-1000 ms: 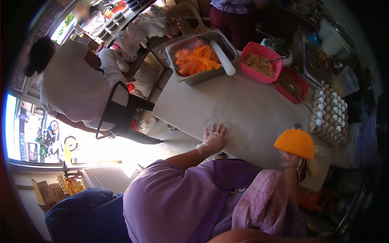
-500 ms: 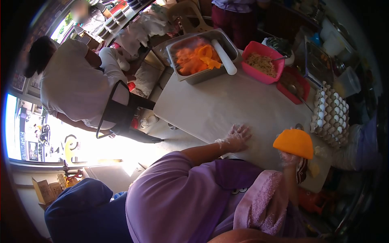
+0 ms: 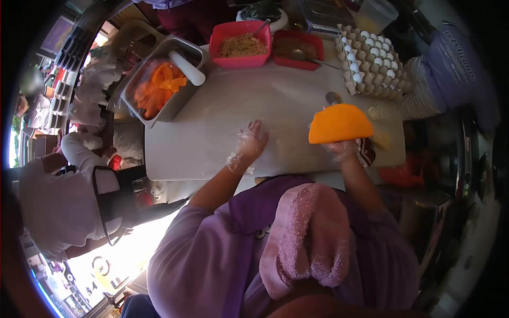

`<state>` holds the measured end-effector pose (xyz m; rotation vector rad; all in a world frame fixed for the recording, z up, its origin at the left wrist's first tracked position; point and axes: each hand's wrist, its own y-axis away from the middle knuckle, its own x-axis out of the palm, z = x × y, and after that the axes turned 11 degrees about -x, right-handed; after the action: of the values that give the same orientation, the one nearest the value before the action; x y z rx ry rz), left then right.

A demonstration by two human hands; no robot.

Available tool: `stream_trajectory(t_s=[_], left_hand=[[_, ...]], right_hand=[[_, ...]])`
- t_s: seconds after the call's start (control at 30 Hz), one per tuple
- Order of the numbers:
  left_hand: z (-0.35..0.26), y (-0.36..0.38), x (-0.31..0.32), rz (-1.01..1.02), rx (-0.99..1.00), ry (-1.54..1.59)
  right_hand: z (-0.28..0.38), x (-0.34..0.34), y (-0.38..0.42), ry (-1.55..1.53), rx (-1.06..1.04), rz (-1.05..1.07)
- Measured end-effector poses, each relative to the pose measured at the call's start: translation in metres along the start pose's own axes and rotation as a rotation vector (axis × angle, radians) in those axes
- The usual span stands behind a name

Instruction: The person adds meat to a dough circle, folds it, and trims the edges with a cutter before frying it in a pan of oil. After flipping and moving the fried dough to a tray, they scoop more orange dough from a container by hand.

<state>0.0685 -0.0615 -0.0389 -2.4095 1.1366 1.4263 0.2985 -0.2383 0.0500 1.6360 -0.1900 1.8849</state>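
Observation:
My right hand (image 3: 342,148), in a clear plastic glove, supports an orange half-moon empanada (image 3: 340,124) from below, over the right side of the table (image 3: 212,114). The empanada hides most of its fingers. My left hand (image 3: 251,142), also in a clear glove with pale smears, is over the middle of the table, empty, its fingers loosely bent. Just behind the empanada lies a small tool with a round dark end (image 3: 333,98). A dark red patterned item (image 3: 366,152) is beside my right wrist.
A metal pan (image 3: 183,95) holds orange dough and a white rod (image 3: 186,68). Along the back are a pink bowl (image 3: 239,62) of shredded filling, a red tub (image 3: 298,64) with a spoon, and egg trays (image 3: 377,90). A seated person (image 3: 63,206) is at left.
The view has swung to the right, so things appear further left. My left hand's fingers, spread on the table before, are now closer together. The empanada stays in my right hand.

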Motion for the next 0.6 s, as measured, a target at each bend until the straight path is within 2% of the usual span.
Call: stream_trajectory(t_s=[0.03, 0.1, 0.17, 0.2, 0.23, 0.27, 0.33, 0.37, 0.43, 0.5, 0.57, 0.6], left_hand=[[0.002, -0.016, -0.003, -0.042, -0.056, 0.318], [-0.016, -0.059, -0.042, -0.033, -0.128, 0.365], [-0.026, -0.109, -0.062, 0.119, -0.286, 1.342], [-0.029, -0.137, -0.074, 0.125, -0.358, 1.512], [-0.031, -0.162, -0.086, 0.13, -0.436, 1.682], [-0.03, -0.18, -0.1, 0.166, -0.418, 1.714], [-0.028, -0.212, -0.112, 0.214, -0.401, 1.744], [-0.026, -0.228, -0.109, 0.14, -0.369, 1.722], [-0.033, -0.249, -0.112, 0.088, -0.327, 1.697], [-0.037, -0.262, -0.118, 0.11, -0.609, 1.92], [-0.045, -0.264, -0.117, 0.148, -0.638, 1.923], [-0.052, -0.259, -0.118, 0.121, -0.563, 1.926]], right_hand=[[0.002, -0.002, 0.0, 0.024, -0.016, 0.018], [0.007, -0.003, 0.003, 0.051, -0.044, 0.032], [0.013, 0.001, 0.007, -0.017, -0.023, -0.038], [0.017, 0.001, 0.009, -0.015, -0.036, -0.038], [0.02, -0.001, 0.011, 0.021, -0.05, 0.049], [0.023, -0.003, 0.013, 0.058, -0.063, 0.136], [0.032, -0.009, 0.021, 0.073, -0.122, 0.05], [0.037, -0.011, 0.025, 0.087, -0.171, -0.034], [0.045, -0.008, 0.043, 0.05, -0.211, -0.022], [0.049, -0.011, 0.055, 0.002, -0.249, -0.015], [0.052, -0.018, 0.063, 0.073, -0.302, -0.051], [0.053, -0.019, 0.066, 0.073, -0.313, -0.048]])
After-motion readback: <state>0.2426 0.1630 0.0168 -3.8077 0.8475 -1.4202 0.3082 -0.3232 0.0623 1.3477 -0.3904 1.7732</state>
